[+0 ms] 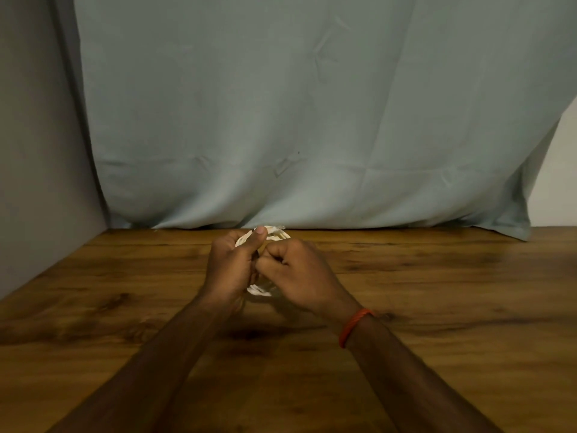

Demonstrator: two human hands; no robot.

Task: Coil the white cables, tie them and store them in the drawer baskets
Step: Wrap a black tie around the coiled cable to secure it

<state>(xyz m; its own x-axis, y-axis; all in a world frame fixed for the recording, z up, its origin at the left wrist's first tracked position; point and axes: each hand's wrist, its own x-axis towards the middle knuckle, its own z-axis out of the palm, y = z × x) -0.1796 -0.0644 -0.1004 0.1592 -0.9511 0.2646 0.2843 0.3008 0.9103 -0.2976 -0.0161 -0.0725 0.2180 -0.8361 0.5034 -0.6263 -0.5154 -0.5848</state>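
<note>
The cable (pixel 276 234), white and coiled into a small ring, is held upright above the table (pixel 437 292), between both hands. The left hand (pixel 229 267) grips the coil's left side, thumb pressed on its top. The right hand (pixel 299 273) is curled closed against the coil's middle, seemingly pinching a dark tie, though blur hides it. An orange band (pixel 354 326) circles the right wrist. A pale cloth (pixel 312 120) hangs behind.

bare forearms, orange wristband (pixel 356 327) on right wrist
</note>
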